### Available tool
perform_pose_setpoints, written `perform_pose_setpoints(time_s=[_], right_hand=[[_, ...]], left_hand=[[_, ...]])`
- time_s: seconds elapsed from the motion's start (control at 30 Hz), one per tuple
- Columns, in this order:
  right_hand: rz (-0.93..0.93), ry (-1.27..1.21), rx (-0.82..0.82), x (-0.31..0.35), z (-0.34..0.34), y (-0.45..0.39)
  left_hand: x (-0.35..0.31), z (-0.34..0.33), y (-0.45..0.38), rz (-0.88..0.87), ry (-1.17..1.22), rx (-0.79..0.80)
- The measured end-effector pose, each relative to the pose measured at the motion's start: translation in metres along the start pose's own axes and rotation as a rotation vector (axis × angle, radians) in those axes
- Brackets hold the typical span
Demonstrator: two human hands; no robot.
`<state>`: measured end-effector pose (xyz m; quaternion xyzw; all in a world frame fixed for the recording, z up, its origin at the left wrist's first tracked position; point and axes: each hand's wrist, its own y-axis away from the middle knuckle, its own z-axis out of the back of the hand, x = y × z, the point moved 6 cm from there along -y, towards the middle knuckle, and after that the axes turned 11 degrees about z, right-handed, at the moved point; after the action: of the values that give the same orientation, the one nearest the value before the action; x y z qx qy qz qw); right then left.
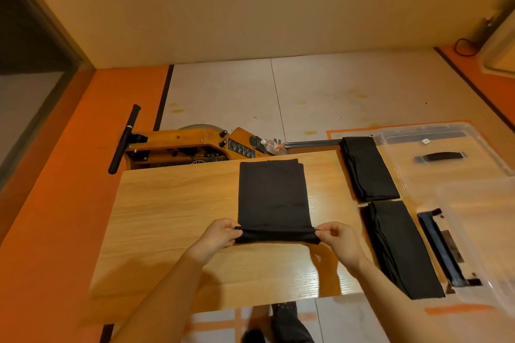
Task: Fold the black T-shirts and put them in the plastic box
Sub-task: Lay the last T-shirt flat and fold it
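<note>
A black T-shirt (273, 192), folded into a long strip, lies on the wooden table (172, 214). Its near end is lifted and rolled over. My left hand (220, 234) pinches the near left corner and my right hand (338, 239) pinches the near right corner. Two more folded black T-shirts lie to the right, one further away (367, 168) and one closer to me (401, 248). A clear plastic box (485, 220) stands at the right edge, with its clear lid (440, 147) lying behind it.
A wooden rowing machine (184, 145) with a black handle stands on the floor beyond the table. A plastic bottle (271, 145) lies on it. My feet show below the table's near edge.
</note>
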<state>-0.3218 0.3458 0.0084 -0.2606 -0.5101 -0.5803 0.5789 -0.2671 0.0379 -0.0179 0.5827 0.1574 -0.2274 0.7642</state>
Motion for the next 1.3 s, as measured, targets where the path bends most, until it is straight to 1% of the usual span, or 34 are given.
perform_pose_setpoints(time_s=[0.17,0.47,0.63,0.67,0.73,0.8,0.83,0.93,1.0,1.1,1.17,1.3], right_hand=[[-0.062,0.013,-0.016,-0.027,-0.007,0.024],[-0.146,0.022,-0.030,-0.055,-0.019,0.053],[-0.186,-0.002,0.033,-0.061,-0.021,0.059],[-0.205,-0.016,0.023,-0.062,-0.020,0.059],[-0.256,-0.034,-0.072,-0.067,-0.015,0.056],[-0.271,-0.016,-0.162,-0.071,-0.009,0.049],[-0.267,-0.003,-0.182,-0.069,-0.007,0.045],[-0.222,0.006,-0.204,-0.061,-0.005,0.025],[-0.192,-0.013,-0.217,-0.053,-0.005,0.009],[-0.178,-0.019,-0.237,-0.039,-0.004,-0.019],[-0.160,-0.016,-0.254,-0.028,-0.005,-0.039],[-0.138,-0.032,-0.254,-0.012,-0.012,-0.078]], left_hand=[[0.024,-0.010,0.004,0.013,-0.087,0.079],[0.051,-0.016,0.007,-0.003,-0.130,0.083],[0.050,-0.018,0.016,0.009,-0.128,0.126],[0.049,-0.017,0.016,0.007,-0.129,0.119],[0.046,-0.014,0.013,-0.017,-0.139,0.065],[0.040,-0.008,0.006,-0.085,-0.149,-0.032],[0.035,-0.005,0.003,-0.130,-0.189,-0.097],[0.015,0.000,0.001,-0.261,-0.459,-0.295],[-0.001,-0.004,-0.001,-0.338,-0.608,-0.369],[-0.024,-0.010,-0.008,-0.335,-0.751,-0.401],[-0.040,-0.013,-0.018,-0.289,-0.796,-0.404],[-0.071,-0.018,-0.040,-0.255,-0.863,-0.398]])
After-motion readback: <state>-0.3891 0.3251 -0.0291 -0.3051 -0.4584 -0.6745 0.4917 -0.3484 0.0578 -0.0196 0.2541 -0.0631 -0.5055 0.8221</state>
